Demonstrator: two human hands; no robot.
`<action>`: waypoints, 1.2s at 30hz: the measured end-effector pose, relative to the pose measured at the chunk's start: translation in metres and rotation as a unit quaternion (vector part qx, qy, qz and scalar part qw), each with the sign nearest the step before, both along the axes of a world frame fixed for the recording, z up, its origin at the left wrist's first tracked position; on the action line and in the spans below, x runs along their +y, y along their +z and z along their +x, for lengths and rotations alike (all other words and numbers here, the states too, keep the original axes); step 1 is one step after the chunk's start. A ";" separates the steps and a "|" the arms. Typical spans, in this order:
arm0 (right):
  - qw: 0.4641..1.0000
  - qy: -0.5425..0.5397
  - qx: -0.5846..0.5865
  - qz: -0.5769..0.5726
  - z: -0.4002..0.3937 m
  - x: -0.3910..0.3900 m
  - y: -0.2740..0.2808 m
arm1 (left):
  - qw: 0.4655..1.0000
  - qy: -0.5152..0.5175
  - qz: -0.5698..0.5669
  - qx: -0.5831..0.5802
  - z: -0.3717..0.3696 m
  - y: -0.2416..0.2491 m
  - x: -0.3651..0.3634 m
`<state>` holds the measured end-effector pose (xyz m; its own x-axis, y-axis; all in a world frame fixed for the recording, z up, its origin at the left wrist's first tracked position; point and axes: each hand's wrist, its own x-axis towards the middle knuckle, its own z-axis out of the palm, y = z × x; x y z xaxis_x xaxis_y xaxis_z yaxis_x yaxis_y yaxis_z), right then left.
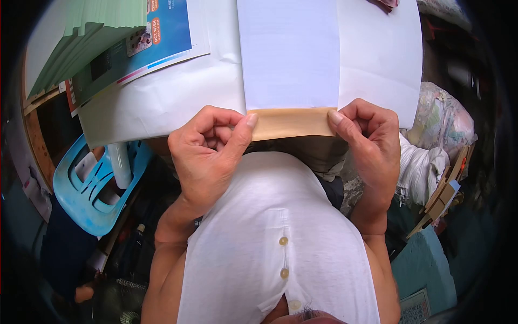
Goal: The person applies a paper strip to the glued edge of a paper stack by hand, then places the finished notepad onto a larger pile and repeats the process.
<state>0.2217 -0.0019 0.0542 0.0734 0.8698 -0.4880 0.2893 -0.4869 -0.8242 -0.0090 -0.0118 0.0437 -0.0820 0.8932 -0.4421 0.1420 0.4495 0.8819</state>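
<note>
A brown paper strip (292,123) stretches sideways along the near edge of a white paper pad (291,54). My left hand (208,148) pinches the strip's left end between thumb and index finger, the other fingers curled. At the opposite end, my right hand (373,143) grips it the same way, its thumb on top near the pad's corner. The strip's upper edge meets the pad, while its lower edge hangs past the front of the white-covered table (377,81).
A stack of green sheets (91,43) lies on a printed poster (162,43) at the back left. Below the table's left side is a light blue plastic chair (89,210). Filled plastic bags (440,119) and cardboard pieces (442,197) are at the right.
</note>
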 end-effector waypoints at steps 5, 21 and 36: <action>1.000 -0.010 0.015 -0.003 0.002 0.000 -0.001 | 0.999 -0.014 0.033 -0.004 -0.002 -0.006 -0.001; 0.999 -0.024 0.024 0.002 0.000 -0.001 -0.001 | 0.999 -0.026 0.035 0.016 0.001 -0.003 0.002; 0.999 -0.021 0.018 0.021 -0.001 -0.002 -0.001 | 1.000 -0.014 0.016 0.016 0.004 -0.001 0.004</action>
